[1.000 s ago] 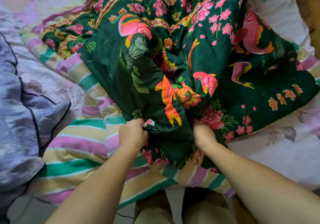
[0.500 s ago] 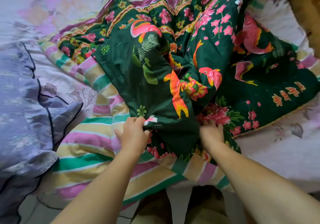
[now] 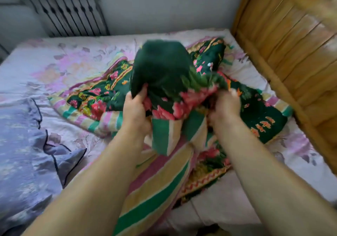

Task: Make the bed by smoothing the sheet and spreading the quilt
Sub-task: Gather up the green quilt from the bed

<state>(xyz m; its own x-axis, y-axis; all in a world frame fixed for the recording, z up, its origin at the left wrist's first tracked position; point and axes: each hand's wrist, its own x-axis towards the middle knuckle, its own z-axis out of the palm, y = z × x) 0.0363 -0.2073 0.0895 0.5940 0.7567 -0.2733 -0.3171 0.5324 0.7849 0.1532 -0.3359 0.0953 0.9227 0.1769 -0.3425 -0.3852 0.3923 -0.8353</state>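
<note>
Both hands gripping quilt, bunch lifted off bed.
Left hand (image 3: 135, 110) and right hand (image 3: 225, 106) clutch green floral quilt (image 3: 164, 67); rest lies crumpled on pink sheet (image 3: 54, 62).

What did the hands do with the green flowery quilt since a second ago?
Both hands, left hand and right hand, kept gripping the quilt and lifted its bunched edge up off the bed. The purple pillow and pink sheet stayed put.

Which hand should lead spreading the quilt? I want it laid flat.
Likely the left hand: it grips the quilt beside the bare sheet; the right hand is by the wooden headboard.
</note>
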